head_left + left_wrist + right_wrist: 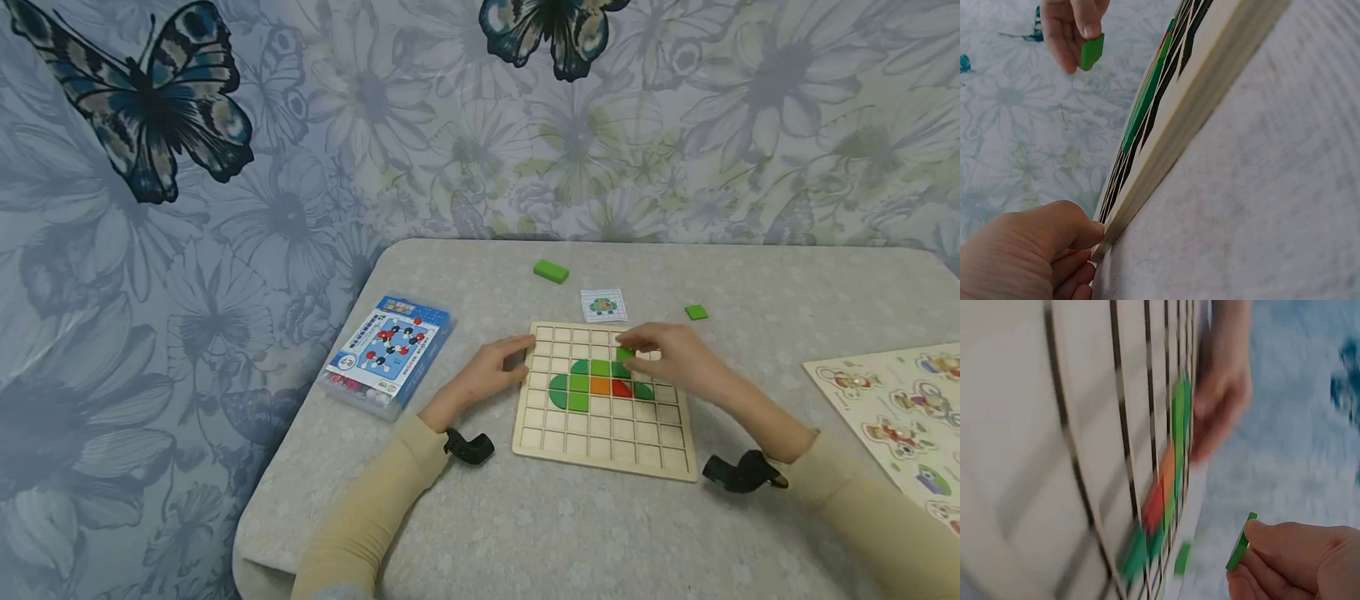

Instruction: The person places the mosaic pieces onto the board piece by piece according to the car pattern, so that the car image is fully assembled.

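A wooden grid board (555, 437) lies on the table, its middle cells filled with light green square tiles (578, 383), dark green rounded tiles (558, 392), an orange tile (600, 386) and a red tile (622, 388). My left hand (491, 367) grips the board's left edge near the far corner, thumb against the rim and fingers curled beside it. Over the board's far right part, my right hand (675, 358) pinches a light green square tile (1241, 544) between thumb and fingers. In the left wrist view that green tile (1092, 52) is held up off the grid.
Behind the board lies a small picture card (603, 305), with a green block (551, 271) to its left and a loose green tile (696, 312) to its right. A blue-labelled plastic box (390, 354) stands at left. A picture board (832, 379) lies at right.
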A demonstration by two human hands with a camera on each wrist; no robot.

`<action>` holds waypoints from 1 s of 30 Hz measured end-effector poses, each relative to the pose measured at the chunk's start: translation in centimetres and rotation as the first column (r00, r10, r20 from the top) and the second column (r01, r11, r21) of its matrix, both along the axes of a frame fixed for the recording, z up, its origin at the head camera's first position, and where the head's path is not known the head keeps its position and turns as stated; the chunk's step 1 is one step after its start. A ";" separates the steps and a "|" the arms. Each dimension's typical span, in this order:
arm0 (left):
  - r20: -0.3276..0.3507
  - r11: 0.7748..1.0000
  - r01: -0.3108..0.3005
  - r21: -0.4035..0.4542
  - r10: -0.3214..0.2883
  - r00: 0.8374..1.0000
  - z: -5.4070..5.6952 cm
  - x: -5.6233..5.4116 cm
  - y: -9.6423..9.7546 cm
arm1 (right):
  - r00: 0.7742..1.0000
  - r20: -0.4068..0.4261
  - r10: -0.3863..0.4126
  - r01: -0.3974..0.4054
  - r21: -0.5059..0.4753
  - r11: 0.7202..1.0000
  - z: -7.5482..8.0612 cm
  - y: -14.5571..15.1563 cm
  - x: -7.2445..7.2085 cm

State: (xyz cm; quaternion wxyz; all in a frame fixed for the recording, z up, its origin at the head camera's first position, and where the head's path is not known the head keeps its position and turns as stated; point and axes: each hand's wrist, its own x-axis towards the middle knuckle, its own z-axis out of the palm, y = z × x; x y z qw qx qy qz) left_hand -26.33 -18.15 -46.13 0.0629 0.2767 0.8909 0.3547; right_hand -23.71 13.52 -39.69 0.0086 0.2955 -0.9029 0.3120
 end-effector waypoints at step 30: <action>-0.011 1.000 0.006 0.009 -0.006 1.000 -0.1 0.0 0.0 | 0.991 0.031 -0.131 0.132 -0.017 0.991 0.0 2.2 -3.6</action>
